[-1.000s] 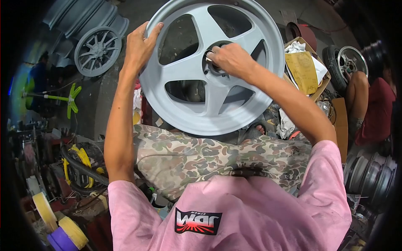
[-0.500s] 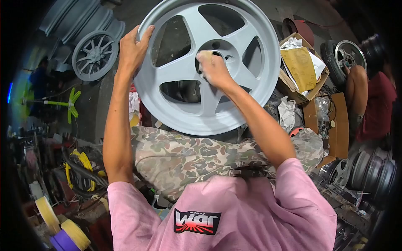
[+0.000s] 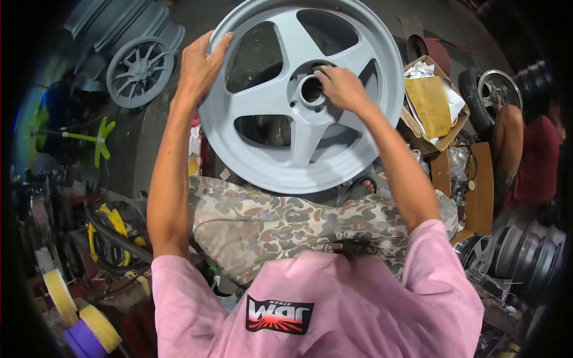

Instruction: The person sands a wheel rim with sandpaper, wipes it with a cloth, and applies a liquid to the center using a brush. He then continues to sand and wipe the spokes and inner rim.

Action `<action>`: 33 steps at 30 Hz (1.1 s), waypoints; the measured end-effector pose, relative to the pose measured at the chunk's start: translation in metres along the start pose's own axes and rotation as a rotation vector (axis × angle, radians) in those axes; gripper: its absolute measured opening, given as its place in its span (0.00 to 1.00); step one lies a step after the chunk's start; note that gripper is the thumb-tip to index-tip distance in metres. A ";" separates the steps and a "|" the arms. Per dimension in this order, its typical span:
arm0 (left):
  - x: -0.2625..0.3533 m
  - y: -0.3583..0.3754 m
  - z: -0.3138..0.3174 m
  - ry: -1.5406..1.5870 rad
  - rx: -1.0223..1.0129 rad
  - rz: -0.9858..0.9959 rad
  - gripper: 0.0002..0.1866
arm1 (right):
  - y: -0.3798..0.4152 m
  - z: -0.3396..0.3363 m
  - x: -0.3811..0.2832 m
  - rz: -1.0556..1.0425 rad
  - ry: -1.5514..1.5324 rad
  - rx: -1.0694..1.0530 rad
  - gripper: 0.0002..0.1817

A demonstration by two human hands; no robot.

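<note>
A grey five-spoke car wheel rim (image 3: 262, 99) is propped upright, its face toward me and its lower edge by my camouflage-trousered legs. My left hand (image 3: 202, 62) grips its upper left edge, thumb on the front lip and fingers behind. My right hand (image 3: 343, 88) is closed at the hub, fingertips curled against the recessed face just right of the round centre hole (image 3: 311, 89). The small tan piece of sandpaper in its fingers is mostly hidden now. Several bolt holes surround the centre hole.
An open carton (image 3: 439, 140) of papers and a yellowish sheet (image 3: 428, 107) stands right of the rim. A co-worker in a red shirt (image 3: 534, 161) sits farther right by a tyred wheel (image 3: 492, 95). More grey rims (image 3: 140, 71) stand upper left; tape rolls (image 3: 98, 328) lie lower left.
My right hand has moved right and slightly down across the hub, uncovering the centre hole. The tan piece at its fingertips has gone mostly out of sight. My left hand keeps its hold.
</note>
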State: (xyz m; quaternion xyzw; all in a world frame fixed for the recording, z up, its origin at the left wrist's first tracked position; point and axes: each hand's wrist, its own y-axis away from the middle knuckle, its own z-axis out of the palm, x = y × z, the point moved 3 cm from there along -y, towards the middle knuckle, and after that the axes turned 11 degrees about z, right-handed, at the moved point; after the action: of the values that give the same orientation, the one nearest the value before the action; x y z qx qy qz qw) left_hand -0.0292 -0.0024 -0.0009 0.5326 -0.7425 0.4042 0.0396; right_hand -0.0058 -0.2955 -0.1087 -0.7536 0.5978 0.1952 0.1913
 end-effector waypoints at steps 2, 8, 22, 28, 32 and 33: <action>0.001 -0.001 0.002 0.010 0.007 -0.001 0.22 | 0.005 -0.024 0.007 -0.128 0.094 -0.067 0.15; -0.006 0.000 0.003 -0.046 -0.019 0.033 0.22 | 0.012 -0.051 -0.003 -0.293 0.437 -0.023 0.11; -0.006 0.001 0.001 -0.062 -0.003 0.061 0.23 | 0.018 -0.014 -0.002 -0.273 0.250 0.151 0.10; -0.004 0.000 0.003 -0.071 -0.025 0.021 0.23 | -0.003 0.021 -0.007 0.479 -0.977 -0.232 0.15; -0.006 0.000 0.001 -0.095 -0.017 0.033 0.22 | 0.012 0.041 -0.017 0.646 -1.794 -0.031 0.15; -0.006 0.000 0.001 -0.081 -0.016 0.028 0.22 | 0.013 0.045 -0.019 0.646 -1.903 0.014 0.16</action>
State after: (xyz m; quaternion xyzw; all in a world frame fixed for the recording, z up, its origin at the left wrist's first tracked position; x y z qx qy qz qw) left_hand -0.0264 0.0019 -0.0047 0.5378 -0.7541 0.3767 0.0083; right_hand -0.0256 -0.2589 -0.1373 -0.0848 0.3733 0.7554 0.5318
